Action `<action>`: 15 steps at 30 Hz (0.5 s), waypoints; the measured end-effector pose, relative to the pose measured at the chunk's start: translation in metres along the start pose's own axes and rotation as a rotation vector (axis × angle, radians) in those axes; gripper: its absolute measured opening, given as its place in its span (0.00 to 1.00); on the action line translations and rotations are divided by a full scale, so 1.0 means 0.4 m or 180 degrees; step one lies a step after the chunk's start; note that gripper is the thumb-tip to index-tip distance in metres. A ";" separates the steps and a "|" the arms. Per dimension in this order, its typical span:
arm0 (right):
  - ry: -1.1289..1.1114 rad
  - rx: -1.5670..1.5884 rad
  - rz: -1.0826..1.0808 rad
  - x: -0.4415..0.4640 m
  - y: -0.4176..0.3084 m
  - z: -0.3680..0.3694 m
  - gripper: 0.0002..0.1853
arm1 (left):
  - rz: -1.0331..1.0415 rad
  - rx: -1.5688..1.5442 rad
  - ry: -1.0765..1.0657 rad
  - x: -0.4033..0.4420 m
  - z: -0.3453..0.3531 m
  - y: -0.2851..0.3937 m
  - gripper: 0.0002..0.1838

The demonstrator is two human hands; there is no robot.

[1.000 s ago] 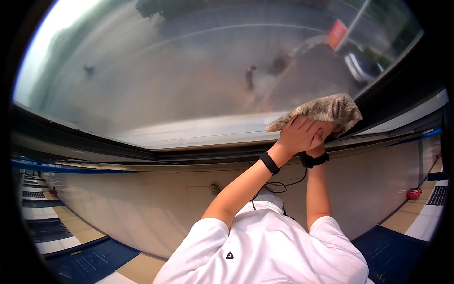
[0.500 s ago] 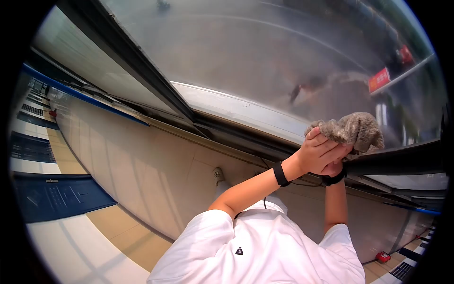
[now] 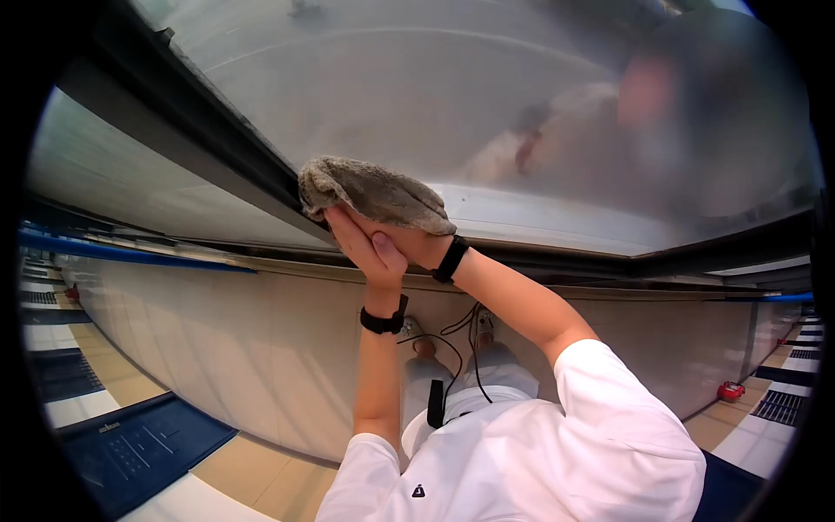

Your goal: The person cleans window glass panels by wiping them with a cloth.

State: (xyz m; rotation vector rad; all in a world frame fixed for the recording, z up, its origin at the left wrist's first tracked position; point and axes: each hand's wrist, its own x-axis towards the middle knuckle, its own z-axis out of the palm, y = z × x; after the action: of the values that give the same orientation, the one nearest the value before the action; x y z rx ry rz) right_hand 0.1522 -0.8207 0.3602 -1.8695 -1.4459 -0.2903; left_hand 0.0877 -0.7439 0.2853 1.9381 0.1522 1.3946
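A grey-brown cloth [image 3: 374,193] lies against the lower left part of a large window pane [image 3: 391,96], beside the dark frame [image 3: 200,148]. My left hand [image 3: 370,252] is under the cloth, its fingers together and pressed to it near the frame. My right hand [image 3: 417,244] is mostly covered by the cloth, and its fingers are hidden behind it. The two hands touch each other. Both wrists wear black bands.
Beneath the window runs a dark sill [image 3: 557,261]. Thin black cables [image 3: 457,348] hang near my shoes. Dark blue panels [image 3: 148,452] stand at the lower left, and a red object [image 3: 731,391] lies at the right.
Both hands and the cloth have moved from the right side of the pane to its left edge by the frame. The view has turned, and both shoes now show.
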 end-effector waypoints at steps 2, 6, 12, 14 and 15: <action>0.0145 0.0045 0.0060 -0.029 0.019 0.033 0.20 | -0.0075 -0.0219 -0.0020 -0.012 0.008 -0.013 0.44; -0.0947 0.0877 0.1266 -0.058 0.034 0.023 0.21 | -0.0726 -0.1326 0.0206 -0.108 0.053 -0.091 0.47; -0.0897 0.0680 0.1123 -0.158 0.111 0.196 0.26 | -0.1715 -0.2803 0.0355 -0.226 0.048 -0.165 0.46; -0.0668 0.0564 0.1047 -0.173 0.133 0.206 0.26 | -0.1908 -0.2839 0.0416 -0.241 0.059 -0.163 0.47; -0.0770 0.0625 0.1221 -0.168 0.116 0.172 0.26 | -0.2047 -0.2864 0.0392 -0.254 0.064 -0.162 0.47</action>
State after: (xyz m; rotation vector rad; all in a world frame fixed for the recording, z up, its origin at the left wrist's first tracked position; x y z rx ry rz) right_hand 0.1539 -0.8285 0.2536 -2.0165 -1.1816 0.2619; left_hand 0.0886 -0.7589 0.1631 0.9332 0.1506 0.8990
